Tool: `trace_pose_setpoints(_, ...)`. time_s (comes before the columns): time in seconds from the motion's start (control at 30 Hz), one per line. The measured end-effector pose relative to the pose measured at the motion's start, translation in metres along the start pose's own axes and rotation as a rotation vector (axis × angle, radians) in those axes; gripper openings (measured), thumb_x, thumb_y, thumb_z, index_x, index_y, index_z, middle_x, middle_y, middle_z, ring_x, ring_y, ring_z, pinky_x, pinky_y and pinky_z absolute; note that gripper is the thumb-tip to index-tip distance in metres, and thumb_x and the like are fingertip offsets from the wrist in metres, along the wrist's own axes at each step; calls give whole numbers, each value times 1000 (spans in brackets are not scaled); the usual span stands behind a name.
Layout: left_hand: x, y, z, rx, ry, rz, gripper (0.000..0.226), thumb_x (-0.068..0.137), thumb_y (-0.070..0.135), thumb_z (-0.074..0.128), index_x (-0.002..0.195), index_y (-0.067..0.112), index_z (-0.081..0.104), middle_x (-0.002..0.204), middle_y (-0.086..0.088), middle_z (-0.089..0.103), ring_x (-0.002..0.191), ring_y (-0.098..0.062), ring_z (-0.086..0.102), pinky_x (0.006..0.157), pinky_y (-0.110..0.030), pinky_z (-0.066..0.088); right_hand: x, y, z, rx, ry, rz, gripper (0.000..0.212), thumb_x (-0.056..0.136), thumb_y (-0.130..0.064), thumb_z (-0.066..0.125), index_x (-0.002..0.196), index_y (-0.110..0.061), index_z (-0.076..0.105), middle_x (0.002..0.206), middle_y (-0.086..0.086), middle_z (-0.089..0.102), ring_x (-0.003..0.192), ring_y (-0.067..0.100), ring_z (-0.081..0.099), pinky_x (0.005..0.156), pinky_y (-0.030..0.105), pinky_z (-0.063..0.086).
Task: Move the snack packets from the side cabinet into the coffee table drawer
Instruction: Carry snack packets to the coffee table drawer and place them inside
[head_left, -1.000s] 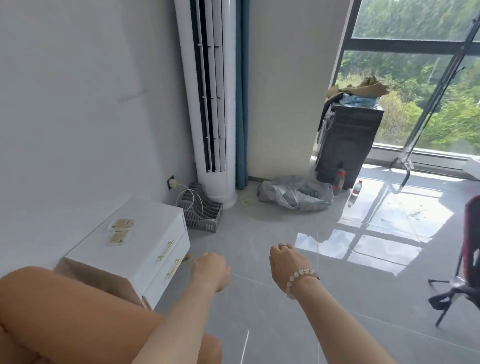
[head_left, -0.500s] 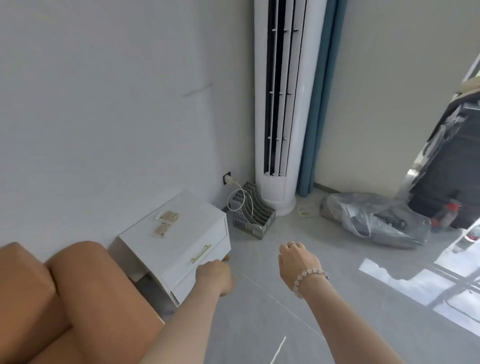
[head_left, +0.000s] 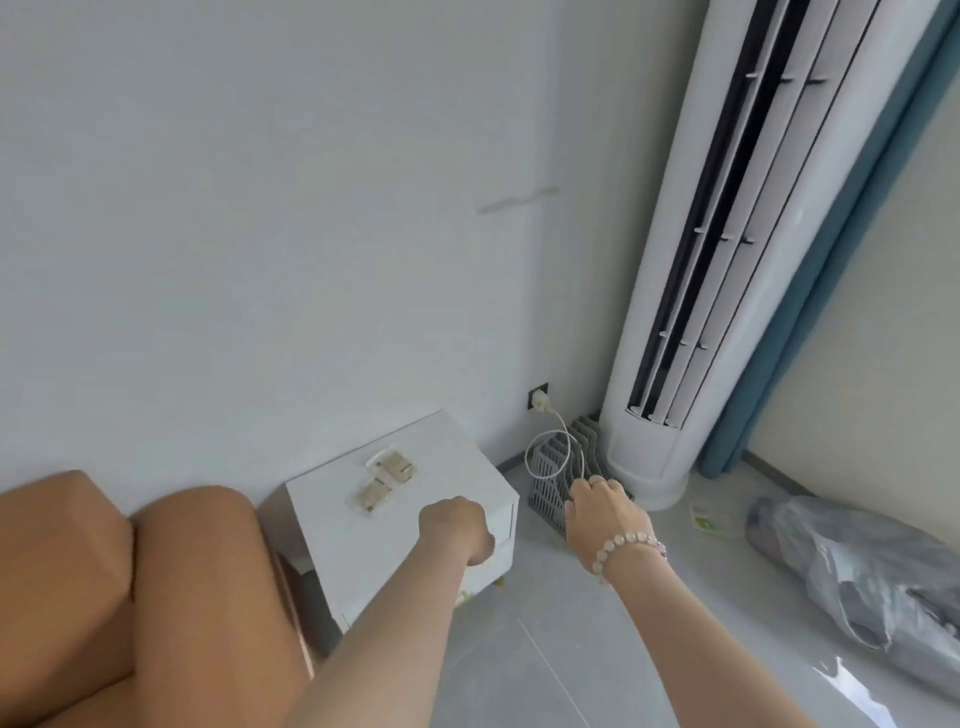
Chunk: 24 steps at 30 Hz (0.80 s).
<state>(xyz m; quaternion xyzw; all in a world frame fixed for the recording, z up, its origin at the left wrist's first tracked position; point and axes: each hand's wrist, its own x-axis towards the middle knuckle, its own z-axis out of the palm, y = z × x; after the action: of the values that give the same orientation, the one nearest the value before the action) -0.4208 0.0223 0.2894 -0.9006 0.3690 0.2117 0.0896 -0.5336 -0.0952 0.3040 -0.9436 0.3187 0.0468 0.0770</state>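
Two clear-wrapped snack packets (head_left: 387, 480) lie on top of the white side cabinet (head_left: 332, 525) against the wall. My left hand (head_left: 457, 527) is curled into a fist over the cabinet's front right corner, covering the drawer fronts. It is a short way right of the packets and holds nothing that I can see. My right hand (head_left: 605, 514), with a bead bracelet and a ring, hovers to the right of the cabinet with fingers bent downward and nothing in it. The coffee table is out of view.
A tan sofa arm (head_left: 104, 597) fills the lower left, tight against the cabinet. A grey file rack (head_left: 550, 467) with a white cable stands between cabinet and the tall white air conditioner (head_left: 727, 260). A grey plastic bag (head_left: 857, 566) lies on the floor at right.
The view has swung left and closer to the cabinet. Both hands have moved forward; the left fist is now over the cabinet's front corner, the right hand in front of the file rack.
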Motion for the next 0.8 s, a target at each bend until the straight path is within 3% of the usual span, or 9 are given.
trace_pose_setpoints(0.1,42,-27,-21,-17,34,-63,34,98,28,38,118,10,58,122,-6,58,111,-25,57,74,-27,37,50,-5,0,8,-13,20,34,102,-26,28,127,-11,46,132,4,47,125,19,41,91,30,42)
trace_pose_setpoints(0.2,66,-49,-19,-23,-63,-148,34,97,28,39,119,12,57,123,-4,58,112,-23,57,73,-26,37,83,-14,8,-34,-96,-9,37,102,-27,28,131,-10,42,136,5,44,128,20,38,94,32,42)
trace_pose_setpoints(0.3,89,-72,-17,-43,-155,-235,33,95,25,39,121,14,57,125,-1,56,112,-20,56,74,-25,37,124,-32,8,-55,-127,-73,39,101,-29,30,134,-10,39,138,6,42,130,20,37,95,33,42)
trace_pose_setpoints(0.6,164,-143,-1,-209,-223,-471,32,91,20,39,118,14,56,120,0,58,109,-18,57,74,-25,37,251,-94,46,-109,-276,-299,40,100,-29,31,135,-9,37,138,6,40,129,20,36,96,32,42)
trace_pose_setpoints(0.8,237,-186,0,-386,-264,-619,23,90,18,40,105,14,57,94,2,49,87,-18,50,67,-24,37,344,-119,83,-107,-412,-404,40,100,-30,32,136,-12,37,139,5,36,129,18,35,96,31,42)
